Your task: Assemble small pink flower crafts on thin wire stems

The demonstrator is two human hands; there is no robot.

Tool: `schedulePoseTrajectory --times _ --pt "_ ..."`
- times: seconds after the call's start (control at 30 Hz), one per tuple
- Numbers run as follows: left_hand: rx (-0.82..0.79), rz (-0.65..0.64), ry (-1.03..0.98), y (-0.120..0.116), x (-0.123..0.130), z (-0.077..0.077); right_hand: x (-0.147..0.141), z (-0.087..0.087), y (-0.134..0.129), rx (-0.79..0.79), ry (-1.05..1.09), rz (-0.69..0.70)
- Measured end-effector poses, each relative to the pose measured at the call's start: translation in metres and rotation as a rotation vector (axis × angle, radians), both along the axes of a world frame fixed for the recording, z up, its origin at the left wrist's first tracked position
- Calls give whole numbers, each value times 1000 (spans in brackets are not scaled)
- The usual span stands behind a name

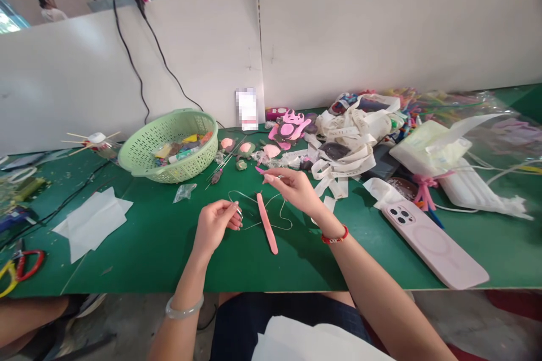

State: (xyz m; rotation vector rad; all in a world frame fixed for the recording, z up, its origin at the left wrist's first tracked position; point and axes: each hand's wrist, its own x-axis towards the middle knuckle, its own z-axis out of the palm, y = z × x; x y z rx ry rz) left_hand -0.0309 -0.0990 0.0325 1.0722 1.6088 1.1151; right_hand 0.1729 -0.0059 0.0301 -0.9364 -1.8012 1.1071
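Two hands grip: the left hand [215,227] clenches a thin wire [282,210], the right hand [297,189] a small pink piece [259,170]. One pink strip [266,224] lies between them, with open tabletop [127,271] along the front edge.

The green workbench [169,254] carries a pale green plastic basket [167,124], white paper sheets [93,223] near its front, and tangled white ribbon [347,146] off to its right.

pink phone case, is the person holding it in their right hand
No, the pink phone case lies on the green table, off to the side of the right hand, not touching it.
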Motion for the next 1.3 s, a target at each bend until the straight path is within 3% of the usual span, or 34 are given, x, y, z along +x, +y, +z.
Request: schedulePoseTrajectory --times 0.13,0.23,0.33,0.43,0.6,0.8,1.07,1.3 --pt "48 -143 97 20 18 26 -3 -1 -5 118 -30 17" --pt "59 -301 175 39 27 33 1 -3 0 185 -13 -60" --pt "128 -364 210 56 28 29 6 -4 6 218 -33 -93" --pt "215 -311 178 66 28 20 8 -6 9 273 -104 -89" --pt "279 -296 183 63 31 9 9 -9 6 431 -341 -112" --pt "344 -366 378 58 34 12 11 -8 4 609 -522 -134" --pt "448 -437 575 58 34 10 14 -6 2 664 -613 -128" --pt "461 -433 574 59 42 6 8 -9 -3 679 -619 -155"
